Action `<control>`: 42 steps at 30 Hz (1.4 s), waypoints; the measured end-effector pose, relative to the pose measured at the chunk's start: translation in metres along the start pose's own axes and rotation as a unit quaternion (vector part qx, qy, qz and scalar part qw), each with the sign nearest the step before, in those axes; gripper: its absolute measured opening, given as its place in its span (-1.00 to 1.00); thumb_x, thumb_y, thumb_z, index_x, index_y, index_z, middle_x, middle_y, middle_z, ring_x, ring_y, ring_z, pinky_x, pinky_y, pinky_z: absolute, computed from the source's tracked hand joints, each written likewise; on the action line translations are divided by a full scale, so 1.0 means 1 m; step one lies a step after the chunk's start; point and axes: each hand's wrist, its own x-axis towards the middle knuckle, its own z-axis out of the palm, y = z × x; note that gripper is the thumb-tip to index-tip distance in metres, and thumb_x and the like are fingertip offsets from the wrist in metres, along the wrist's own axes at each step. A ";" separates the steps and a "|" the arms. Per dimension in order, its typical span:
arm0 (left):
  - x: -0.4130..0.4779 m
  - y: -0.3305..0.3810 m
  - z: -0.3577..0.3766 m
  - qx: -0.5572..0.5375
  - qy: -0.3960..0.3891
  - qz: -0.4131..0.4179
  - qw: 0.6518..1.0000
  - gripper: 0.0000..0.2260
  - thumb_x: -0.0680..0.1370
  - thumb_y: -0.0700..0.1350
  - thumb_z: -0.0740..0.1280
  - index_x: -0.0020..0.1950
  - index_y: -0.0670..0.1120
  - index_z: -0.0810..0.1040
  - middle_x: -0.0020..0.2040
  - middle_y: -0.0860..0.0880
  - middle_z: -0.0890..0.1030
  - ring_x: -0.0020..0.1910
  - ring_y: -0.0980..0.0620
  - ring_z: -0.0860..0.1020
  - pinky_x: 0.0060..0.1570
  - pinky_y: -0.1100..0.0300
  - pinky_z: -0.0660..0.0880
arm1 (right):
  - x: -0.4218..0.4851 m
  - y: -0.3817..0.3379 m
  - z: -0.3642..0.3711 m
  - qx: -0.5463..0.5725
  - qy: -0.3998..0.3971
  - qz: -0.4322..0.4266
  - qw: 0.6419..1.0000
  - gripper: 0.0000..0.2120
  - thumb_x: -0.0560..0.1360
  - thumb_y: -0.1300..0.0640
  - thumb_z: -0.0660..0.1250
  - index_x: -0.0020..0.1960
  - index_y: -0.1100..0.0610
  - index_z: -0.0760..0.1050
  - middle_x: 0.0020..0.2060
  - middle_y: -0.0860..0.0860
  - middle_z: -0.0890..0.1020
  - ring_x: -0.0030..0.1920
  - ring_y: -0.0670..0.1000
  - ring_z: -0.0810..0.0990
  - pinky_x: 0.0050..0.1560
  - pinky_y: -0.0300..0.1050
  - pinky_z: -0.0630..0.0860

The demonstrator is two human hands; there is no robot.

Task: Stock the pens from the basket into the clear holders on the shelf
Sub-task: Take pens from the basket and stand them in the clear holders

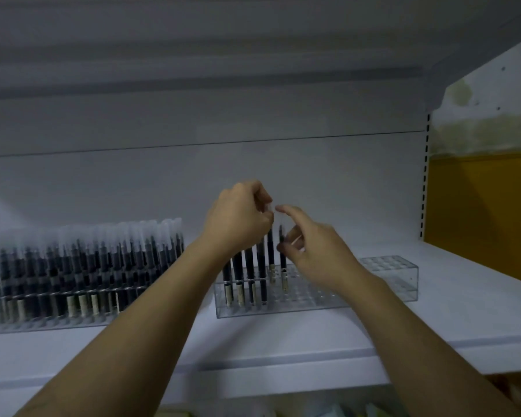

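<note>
You face a smooth, matt white shelf (283,335); the holder (385,276) is clear glossy plastic, the pens (250,266) dark with frosted caps.

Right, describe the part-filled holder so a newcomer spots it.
On the white shelf stand two clear plastic pen holders side by side. Take the right-hand holder. Its left neighbour is packed full; this one holds only a few dark pens at its left end.

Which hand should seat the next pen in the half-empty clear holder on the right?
Right. The right hand pinches a pen standing in the holder beside its empty holes; the left hand is curled round other pens at the filled end.
</note>
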 end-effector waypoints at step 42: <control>-0.140 0.024 -0.052 0.157 0.019 0.096 0.983 -0.59 0.56 0.04 0.31 0.40 0.06 0.39 0.32 0.05 0.50 0.31 0.05 0.43 0.47 0.08 0.06 | -0.102 -0.083 -0.027 -0.120 0.024 -0.019 0.992 -0.37 0.51 -0.01 0.38 0.49 -0.09 0.19 0.35 -0.09 0.34 0.27 0.01 0.43 0.26 -0.09 0.42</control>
